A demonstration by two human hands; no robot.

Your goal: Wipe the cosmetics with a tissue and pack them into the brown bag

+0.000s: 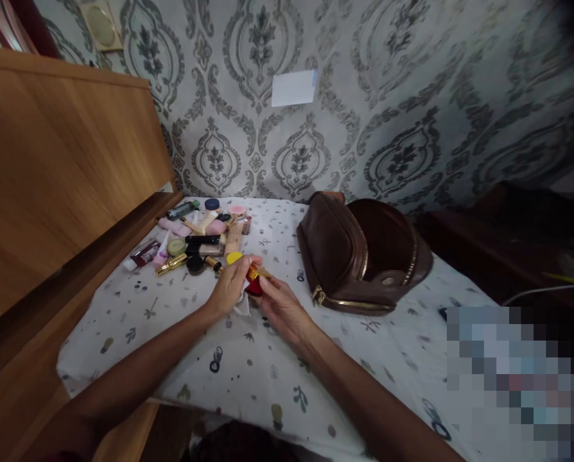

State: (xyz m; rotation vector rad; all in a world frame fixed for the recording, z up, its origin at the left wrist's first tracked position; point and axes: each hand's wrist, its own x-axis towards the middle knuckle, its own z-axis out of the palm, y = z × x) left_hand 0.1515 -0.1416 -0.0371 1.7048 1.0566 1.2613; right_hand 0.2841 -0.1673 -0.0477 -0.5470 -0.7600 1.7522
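Near the middle of the cloth-covered table, my left hand (230,285) has its fingers closed round a white tissue (243,304), pressed against a small red and gold item (253,280). My right hand (282,307) grips that item from the other side with thumb and fingers. Just behind my left hand lies a yellow round thing (234,257). Cosmetics lie in a group at the back left, among them a black tube (203,240), a gold tube (171,264), a pink sponge (216,228) and a dark red bottle (145,254).
An open brown leather bag (332,247) with gold zips stands at the back right of the table. A wooden cabinet (75,141) rises at the left. Patterned wallpaper is behind, with a white card (294,88). A blurred-out patch covers the lower right.
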